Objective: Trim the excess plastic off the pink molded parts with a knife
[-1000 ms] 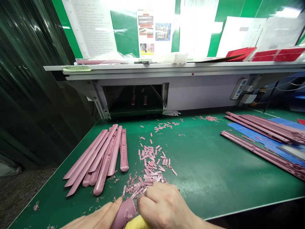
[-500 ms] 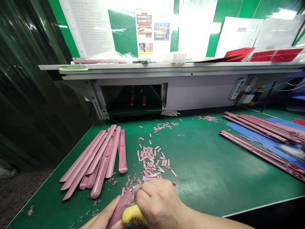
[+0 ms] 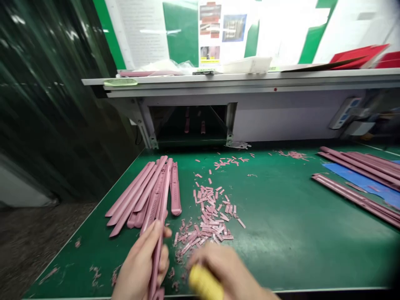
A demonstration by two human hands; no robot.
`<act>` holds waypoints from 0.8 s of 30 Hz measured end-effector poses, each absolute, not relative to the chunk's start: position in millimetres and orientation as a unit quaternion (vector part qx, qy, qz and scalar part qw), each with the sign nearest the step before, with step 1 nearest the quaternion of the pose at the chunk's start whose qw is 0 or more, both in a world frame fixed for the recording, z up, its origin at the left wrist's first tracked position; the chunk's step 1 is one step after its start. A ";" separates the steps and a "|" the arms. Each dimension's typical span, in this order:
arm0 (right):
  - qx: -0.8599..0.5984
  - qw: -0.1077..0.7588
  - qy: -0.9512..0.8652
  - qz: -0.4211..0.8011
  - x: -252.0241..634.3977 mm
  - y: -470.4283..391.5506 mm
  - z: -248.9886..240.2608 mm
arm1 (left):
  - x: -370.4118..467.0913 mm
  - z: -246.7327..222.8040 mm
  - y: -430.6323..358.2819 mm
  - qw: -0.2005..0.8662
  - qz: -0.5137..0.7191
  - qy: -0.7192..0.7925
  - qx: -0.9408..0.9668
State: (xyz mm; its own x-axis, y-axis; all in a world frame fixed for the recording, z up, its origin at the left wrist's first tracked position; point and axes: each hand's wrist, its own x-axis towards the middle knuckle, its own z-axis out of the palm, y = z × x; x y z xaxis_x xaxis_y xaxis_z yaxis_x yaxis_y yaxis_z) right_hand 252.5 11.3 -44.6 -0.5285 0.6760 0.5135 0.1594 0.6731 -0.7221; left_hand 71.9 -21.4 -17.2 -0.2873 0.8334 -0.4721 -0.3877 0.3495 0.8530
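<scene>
My left hand (image 3: 142, 258) is wrapped around a long, narrow pink plastic strip (image 3: 163, 200), which points up and away over a pile of similar pink plastic strips (image 3: 133, 193). My right hand (image 3: 223, 262), blurred, is curled to the right of it, apart from the strip. A rounded yellow piece (image 3: 204, 283) shows at its thumb side; whether it is a thumb cover or a handle I cannot tell. What the curled fingers hold is hidden. Small pink plastic offcuts (image 3: 211, 212) lie heaped just beyond this hand, with curled shavings around them.
More long pink strips (image 3: 356, 198) lie at the right, some on a blue sheet (image 3: 359, 179). A metal-edged shelf (image 3: 193, 85) spans the back of the green table (image 3: 281, 233). Under it is an opening (image 3: 215, 137) with pink pieces inside. A power strip (image 3: 345, 112) hangs at right.
My right hand has come away from the pink piece and moved slightly right and down. My left hand now holds a pink strip pointing toward the pile. The view has shifted left.
</scene>
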 end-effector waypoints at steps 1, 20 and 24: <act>-0.223 0.370 -0.857 0.280 243.6 4.2 -55.8 | 75.9 -11.3 -15.3 0.568 0.555 0.586 0.160; -0.160 0.387 -0.908 0.007 214.7 -12.0 -74.8 | 84.9 -5.4 2.5 0.594 0.633 0.486 0.103; -0.219 0.328 -0.915 0.089 219.4 -4.6 -72.0 | 78.0 -7.4 3.9 0.653 0.620 0.427 0.080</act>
